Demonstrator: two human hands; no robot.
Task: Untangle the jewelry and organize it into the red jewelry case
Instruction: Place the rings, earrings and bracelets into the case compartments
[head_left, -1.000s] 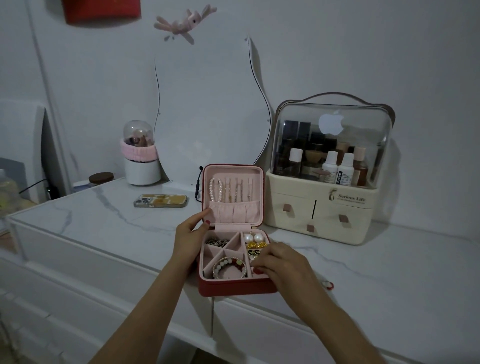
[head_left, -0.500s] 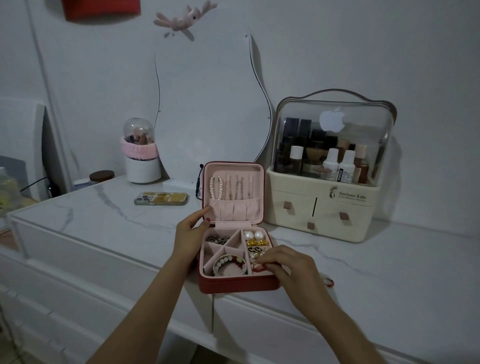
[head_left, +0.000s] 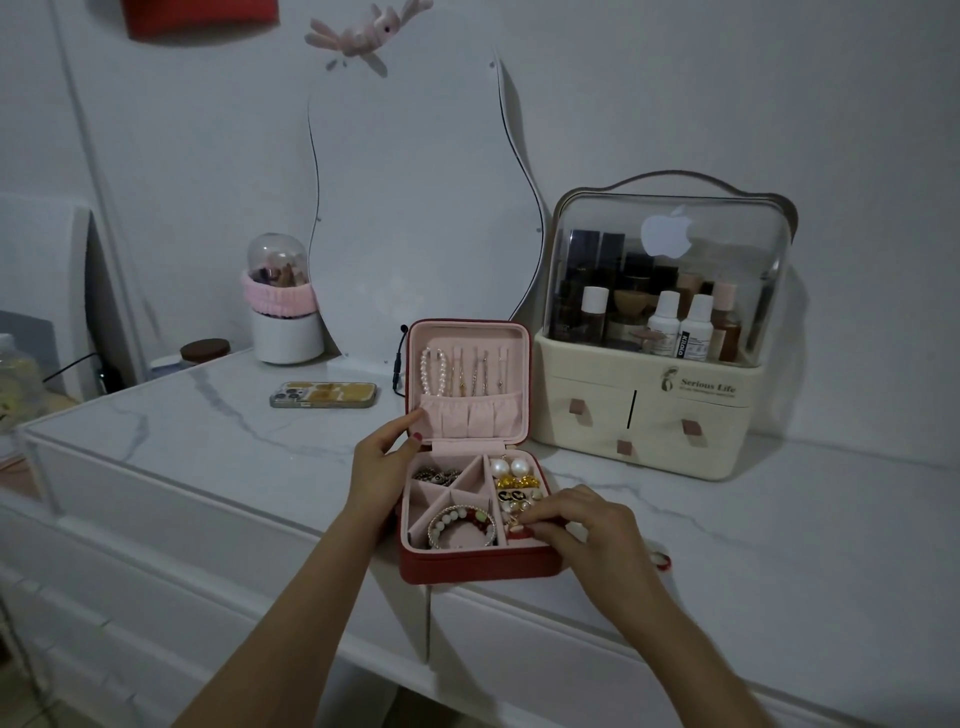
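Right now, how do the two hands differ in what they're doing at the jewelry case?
The left hand holds the jewelry case at its hinge corner, a finger on the upright lid; the right hand reaches into the front right compartment. The left steadies; the right's fingers pinch a small red piece. Both touch the case.

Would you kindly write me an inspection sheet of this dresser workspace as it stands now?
Surface: white marbled dresser top, drawers below.
Job's things: red jewelry case open, lid upright; pearl strand hung in lid; beaded bracelet in front compartment; pearl earrings at back right.
Clutter: phone; cosmetics organizer; small red item beside case.
Grippers: left hand holds the lid's edge; right hand pinches a small piece in the right compartment.
Cables: black cable behind case.
Surroundings: wavy mirror, white wall.
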